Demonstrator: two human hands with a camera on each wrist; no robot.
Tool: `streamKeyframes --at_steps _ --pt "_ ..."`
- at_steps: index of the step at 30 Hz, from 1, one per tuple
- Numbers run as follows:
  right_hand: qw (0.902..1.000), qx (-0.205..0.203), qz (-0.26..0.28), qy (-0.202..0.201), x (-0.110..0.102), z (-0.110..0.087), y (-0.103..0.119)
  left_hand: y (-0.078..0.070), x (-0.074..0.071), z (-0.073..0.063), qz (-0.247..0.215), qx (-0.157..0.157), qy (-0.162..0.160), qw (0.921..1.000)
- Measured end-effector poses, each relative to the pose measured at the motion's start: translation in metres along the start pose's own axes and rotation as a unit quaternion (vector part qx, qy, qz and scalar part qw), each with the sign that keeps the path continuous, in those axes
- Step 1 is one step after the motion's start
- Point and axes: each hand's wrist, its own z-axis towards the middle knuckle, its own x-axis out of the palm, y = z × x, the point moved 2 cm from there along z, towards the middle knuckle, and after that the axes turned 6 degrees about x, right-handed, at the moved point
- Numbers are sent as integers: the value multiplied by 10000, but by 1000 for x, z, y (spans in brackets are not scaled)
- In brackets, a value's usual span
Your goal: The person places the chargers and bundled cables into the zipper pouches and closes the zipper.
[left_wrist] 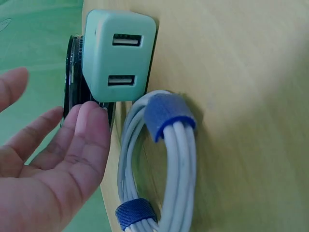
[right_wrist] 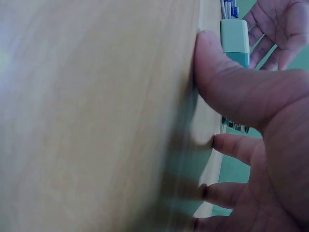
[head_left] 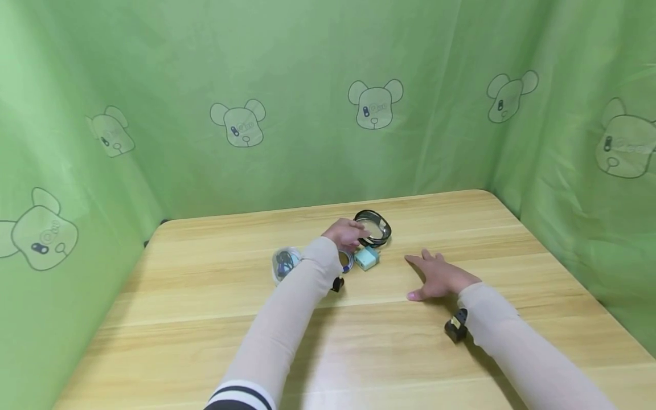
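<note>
One black cable coil (head_left: 387,230) sits on the counter (head_left: 169,341), just behind the mint charger block (head_left: 367,258). The coil looks light and bendy, so a pinch on its side should do — loose loops could slip. The block seems hard and smooth; its flat sides look good to grab. Beside it lies a pale cable (left_wrist: 179,179) with blue straps. The left hand (head_left: 346,233) is by the coil, fingers loose, seemingly holding nothing; I cannot tell if it touches. The right hand (head_left: 441,279) is spread low over the counter — empty, apart from the left. Green cloth (head_left: 307,51) hangs behind.
</note>
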Motion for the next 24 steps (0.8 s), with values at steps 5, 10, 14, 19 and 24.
streamKeyframes --at_steps 5,10,14,19,24 --pt "10000 -5 0 3 0 0 0 -4 0 0 910 500 -436 9936" --pt "10000 6 8 15 -2 -1 1 -10 -2 0 1781 918 -1234 9719" --pt "10000 -47 31 -2 -2 -2 1 -11 -3 1 2100 1194 -1692 9555" --pt "10000 -58 26 14 -1 -2 2 -11 -5 -3 2828 1529 -2001 9256" --pt "10000 -41 -26 -7 0 -1 0 -14 -11 -4 3258 1672 -1931 9103"
